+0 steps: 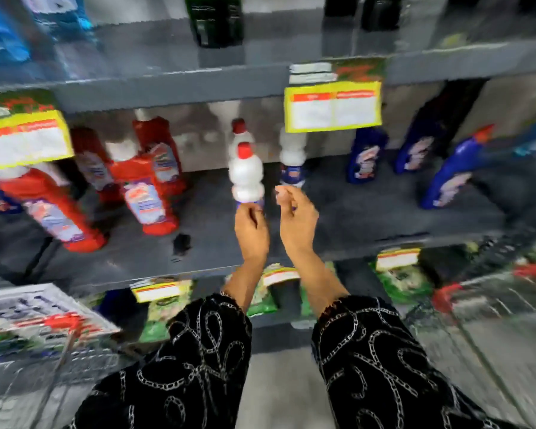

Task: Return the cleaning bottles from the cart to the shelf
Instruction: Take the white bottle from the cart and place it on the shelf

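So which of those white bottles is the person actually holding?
The front white bottle with the red cap, pinched at its base by the left hand. The other white bottles stand further back on the shelf, untouched.

Through heavy motion blur I cannot read the price tags (pixel 333 106) or any bottle label, nor tell whether my left hand (pixel 252 230) grips the white bottle (pixel 246 174) or only touches its base, while the cart (pixel 59 345) is cut off at the left edge.
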`<state>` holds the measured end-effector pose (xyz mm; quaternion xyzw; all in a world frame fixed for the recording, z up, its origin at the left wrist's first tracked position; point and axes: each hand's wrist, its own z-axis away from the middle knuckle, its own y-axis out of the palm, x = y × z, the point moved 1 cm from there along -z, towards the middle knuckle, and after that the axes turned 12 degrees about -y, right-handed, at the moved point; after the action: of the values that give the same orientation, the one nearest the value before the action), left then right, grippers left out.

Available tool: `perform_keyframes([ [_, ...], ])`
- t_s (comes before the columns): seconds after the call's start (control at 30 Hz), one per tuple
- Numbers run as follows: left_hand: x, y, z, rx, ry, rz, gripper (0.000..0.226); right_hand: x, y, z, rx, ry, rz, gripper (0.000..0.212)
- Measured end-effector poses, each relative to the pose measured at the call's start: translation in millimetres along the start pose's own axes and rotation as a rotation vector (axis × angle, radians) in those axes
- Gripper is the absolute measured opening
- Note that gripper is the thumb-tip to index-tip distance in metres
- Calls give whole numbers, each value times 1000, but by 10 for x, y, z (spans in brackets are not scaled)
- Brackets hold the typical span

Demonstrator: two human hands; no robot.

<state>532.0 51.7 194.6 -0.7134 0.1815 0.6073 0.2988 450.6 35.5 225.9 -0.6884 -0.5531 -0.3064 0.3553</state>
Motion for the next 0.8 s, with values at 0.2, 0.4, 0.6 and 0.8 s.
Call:
perform_keyframes([
  [0.2,-210,1403,1190,402,62,-49,25,-575,-1702,19,-249,154,137,27],
  [0.4,-291,2466,2304,678,137,-130,23,-1037,-3099,275,-502,296,204,22],
  [0.6,-8,3442,3596,1088,35,-237,48,-1722,-4578,903,-790,530,340,24],
  [0.8,733,4143,4632,1586,-266,-663,26,-2313,-5592,1935,-775,884,413,11],
])
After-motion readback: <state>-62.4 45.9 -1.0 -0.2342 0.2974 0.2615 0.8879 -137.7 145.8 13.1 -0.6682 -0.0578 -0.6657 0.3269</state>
